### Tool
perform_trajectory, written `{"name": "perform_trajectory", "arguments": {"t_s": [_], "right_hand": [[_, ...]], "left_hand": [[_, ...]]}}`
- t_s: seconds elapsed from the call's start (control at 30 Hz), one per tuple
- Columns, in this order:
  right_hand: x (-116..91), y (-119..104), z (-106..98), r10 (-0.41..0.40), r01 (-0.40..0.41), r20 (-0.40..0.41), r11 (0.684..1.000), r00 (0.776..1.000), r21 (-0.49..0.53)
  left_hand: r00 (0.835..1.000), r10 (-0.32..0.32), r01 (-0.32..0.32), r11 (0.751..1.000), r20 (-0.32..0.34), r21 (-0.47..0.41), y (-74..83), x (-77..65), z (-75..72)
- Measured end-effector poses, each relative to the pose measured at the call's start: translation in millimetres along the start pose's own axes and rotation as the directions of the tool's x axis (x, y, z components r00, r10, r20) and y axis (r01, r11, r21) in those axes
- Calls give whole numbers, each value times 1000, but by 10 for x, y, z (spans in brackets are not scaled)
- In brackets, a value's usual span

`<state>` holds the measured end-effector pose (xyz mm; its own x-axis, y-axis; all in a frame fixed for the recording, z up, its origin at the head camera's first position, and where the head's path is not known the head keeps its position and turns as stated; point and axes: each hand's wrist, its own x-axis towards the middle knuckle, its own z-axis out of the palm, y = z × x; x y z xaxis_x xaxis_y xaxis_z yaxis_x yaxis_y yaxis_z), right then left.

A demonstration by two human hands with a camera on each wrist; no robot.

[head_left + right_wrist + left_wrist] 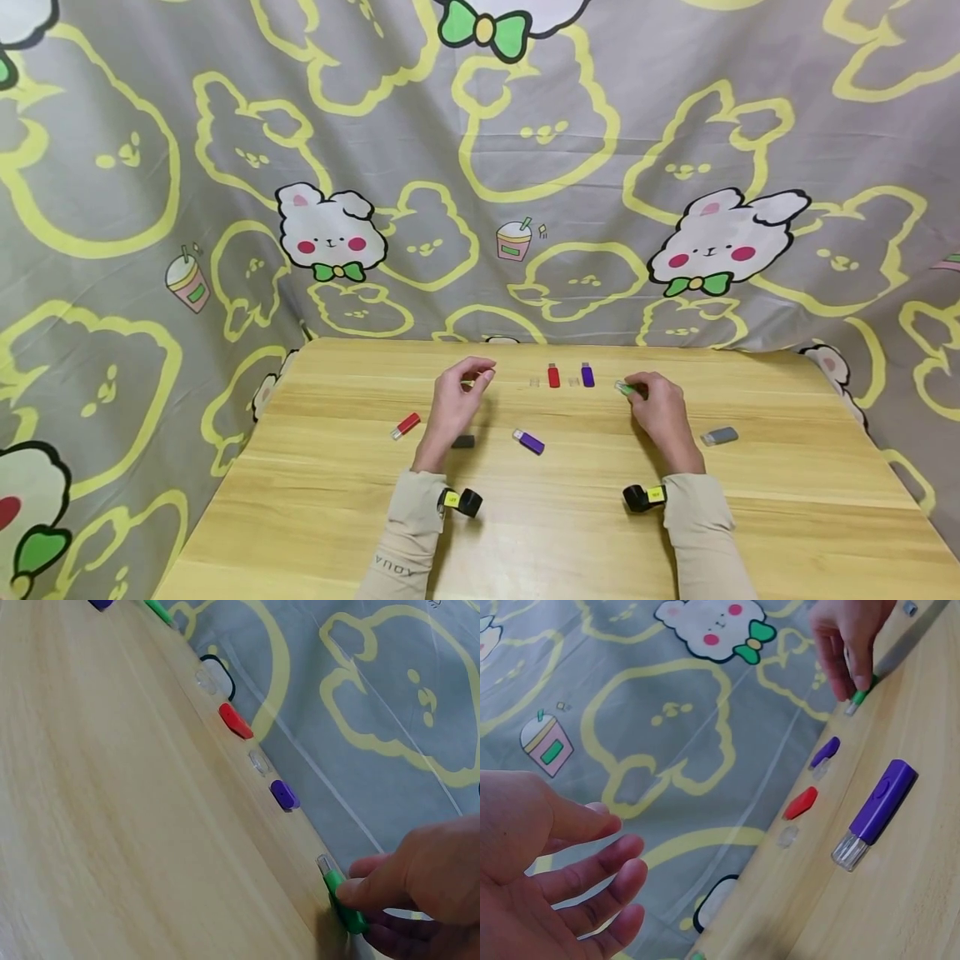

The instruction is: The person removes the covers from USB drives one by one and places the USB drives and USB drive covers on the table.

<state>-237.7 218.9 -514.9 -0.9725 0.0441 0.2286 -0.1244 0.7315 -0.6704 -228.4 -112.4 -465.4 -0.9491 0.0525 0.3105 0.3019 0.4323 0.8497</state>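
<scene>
In the head view my right hand [660, 408] pinches a green USB stick [341, 900] with a clear cap, low over the table's far edge. Thumb and fingers apart, my left hand [453, 404] holds nothing in the left wrist view. It hovers near a second green USB stick [157, 610], which it partly covers in the head view. Between the hands lie an uncapped red USB stick [553, 377] and an uncapped purple USB stick [587, 376], each with a clear cap [534, 382] to its left.
Nearer on the wooden table [555, 533] lie a capped red stick [406, 426], a dark stick [463, 442] beside the left wrist, a capped purple stick [528, 442] and a grey stick [721, 436]. A patterned curtain [525, 283] hangs behind the far edge.
</scene>
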Motion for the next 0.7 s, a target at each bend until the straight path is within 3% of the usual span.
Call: {"name": "perform_trajectory", "arguments": {"t_s": [0.4,0.7], "right_hand": [[-4,-25,-72,38,-37,70,999,997,-16],[-1,-168,-216,-5,4,12,997,1000,75]], "left_hand": [[1000,7,-7,1000,-6,4,18,6,15],[1000,10,-10,1000,-10,-6,28,-3,11]]}}
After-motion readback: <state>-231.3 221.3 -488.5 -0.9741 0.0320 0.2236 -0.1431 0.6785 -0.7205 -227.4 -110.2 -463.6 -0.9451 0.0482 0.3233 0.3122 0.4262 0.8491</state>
